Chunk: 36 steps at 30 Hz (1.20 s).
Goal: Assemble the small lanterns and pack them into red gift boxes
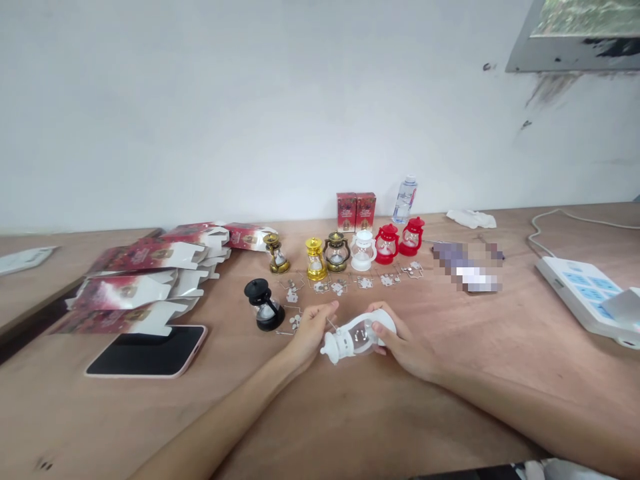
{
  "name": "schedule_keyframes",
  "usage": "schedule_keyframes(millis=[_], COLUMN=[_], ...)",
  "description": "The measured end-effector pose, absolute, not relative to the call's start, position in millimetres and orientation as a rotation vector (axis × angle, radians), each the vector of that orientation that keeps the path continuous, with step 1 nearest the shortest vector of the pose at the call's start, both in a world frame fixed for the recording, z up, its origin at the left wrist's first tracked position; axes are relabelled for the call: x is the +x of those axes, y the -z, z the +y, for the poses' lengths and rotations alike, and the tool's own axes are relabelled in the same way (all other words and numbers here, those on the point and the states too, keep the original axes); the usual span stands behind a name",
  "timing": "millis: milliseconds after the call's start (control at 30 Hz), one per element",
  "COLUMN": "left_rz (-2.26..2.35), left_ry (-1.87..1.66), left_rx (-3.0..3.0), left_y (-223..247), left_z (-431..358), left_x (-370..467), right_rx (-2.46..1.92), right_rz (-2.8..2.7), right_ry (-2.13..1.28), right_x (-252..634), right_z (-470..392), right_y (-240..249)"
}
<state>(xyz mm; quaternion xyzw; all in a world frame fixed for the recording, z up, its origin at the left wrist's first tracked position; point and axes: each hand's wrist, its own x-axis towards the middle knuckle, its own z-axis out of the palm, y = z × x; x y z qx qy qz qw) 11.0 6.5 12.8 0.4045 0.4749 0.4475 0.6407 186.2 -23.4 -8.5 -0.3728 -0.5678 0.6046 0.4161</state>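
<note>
A white lantern with a clear middle [361, 336] lies on its side above the table, its top pointing left. My right hand [395, 337] is wrapped round its base. Near the lantern's top, my left hand [316, 330] pinches a thin piece that looks like a wire handle. A black lantern [264, 305] stands left of my left hand, with small metal parts [295, 323] beside it. Behind my hands is a row of lanterns: bronze [279, 257], gold [316, 259], another bronze [337, 252], white [363, 251] and two red [387, 244]. Small metal pieces [338, 287] lie before them.
Flattened red boxes [150, 267] are piled at the left, behind a phone [147, 351]. Two red boxes [355, 212] and a bottle [404, 200] stand near the wall. A white tissue [471, 219], a blurred item [467, 267] and a white power strip [583, 293] are on the right.
</note>
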Motion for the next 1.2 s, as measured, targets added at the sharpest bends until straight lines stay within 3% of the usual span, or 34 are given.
schedule_keyframes(millis=[333, 600, 800, 1200], left_rz=[1.093, 1.214, 1.342, 1.406], left_ry=[-1.029, -1.319, -0.958, -0.812], left_rx=[1.237, 1.525, 2.911, 3.033], left_y=[-14, -22, -6, 13], left_z=[6, 16, 9, 0], left_x=[6, -11, -9, 5], right_rx=[-1.002, -0.933, -0.921, -0.939], right_rz=[-1.223, -0.706, -0.644, -0.651], right_ry=[-1.474, -1.283, -1.260, -1.296], right_x=[182, 189, 191, 191], right_z=[-23, 0, 2, 1], right_y=[13, 27, 26, 21])
